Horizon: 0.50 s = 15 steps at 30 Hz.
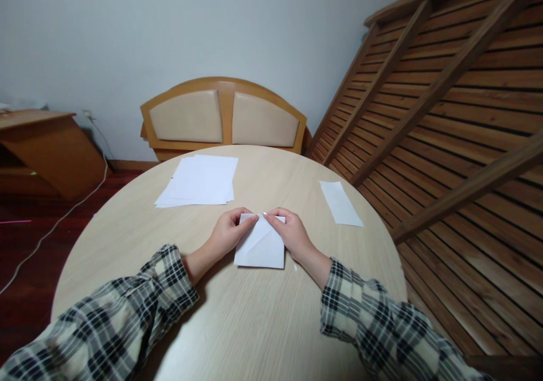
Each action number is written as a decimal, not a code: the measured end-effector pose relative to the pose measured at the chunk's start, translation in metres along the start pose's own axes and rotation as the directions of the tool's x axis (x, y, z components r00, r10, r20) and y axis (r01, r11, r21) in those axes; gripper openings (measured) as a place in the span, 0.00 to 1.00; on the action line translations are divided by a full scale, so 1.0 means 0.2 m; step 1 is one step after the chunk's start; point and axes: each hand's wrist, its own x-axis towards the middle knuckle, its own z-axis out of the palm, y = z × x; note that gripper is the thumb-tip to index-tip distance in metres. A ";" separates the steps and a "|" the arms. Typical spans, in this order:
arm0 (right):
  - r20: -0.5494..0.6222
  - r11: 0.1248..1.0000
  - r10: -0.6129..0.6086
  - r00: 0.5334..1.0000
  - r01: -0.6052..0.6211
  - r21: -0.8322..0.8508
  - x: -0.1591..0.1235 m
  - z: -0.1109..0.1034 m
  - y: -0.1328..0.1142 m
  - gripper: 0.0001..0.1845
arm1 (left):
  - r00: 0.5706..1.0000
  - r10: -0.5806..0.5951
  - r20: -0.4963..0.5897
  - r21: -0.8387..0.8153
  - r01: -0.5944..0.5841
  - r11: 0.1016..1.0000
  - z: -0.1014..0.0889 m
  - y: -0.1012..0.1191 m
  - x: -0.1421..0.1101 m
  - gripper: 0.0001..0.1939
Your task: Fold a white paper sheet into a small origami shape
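A folded piece of white paper (261,248) is held at the middle of the table, with faint crease lines across its face. My left hand (231,231) grips its upper left edge, thumb on top and fingers behind. At the upper right edge, my right hand (292,232) pinches the same paper in a like way. The two thumb tips nearly meet at the top middle of the sheet. Most of the fingers are hidden behind the paper. Just right of its lower corner lies a tiny white scrap (296,268).
A round wooden table (237,324) bears a loose stack of white sheets (203,180) at the back left and a white paper strip (340,202) at the right. Beyond stand a padded headboard (227,112), a slatted wooden frame (445,115) and a cabinet (55,149).
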 end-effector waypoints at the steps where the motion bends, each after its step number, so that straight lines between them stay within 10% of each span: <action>1: -0.006 0.999 -0.016 1.000 0.016 -0.028 0.00 0.00 0.00 0.13 | 1.000 -0.003 -0.001 0.011 0.003 1.000 0.00 0.00 0.00 0.13; 15: 0.015 0.970 -0.139 0.990 0.139 -0.197 0.00 0.01 -0.03 0.10 | 0.997 0.067 0.026 0.081 -0.069 0.994 -0.01 -0.01 0.01 0.13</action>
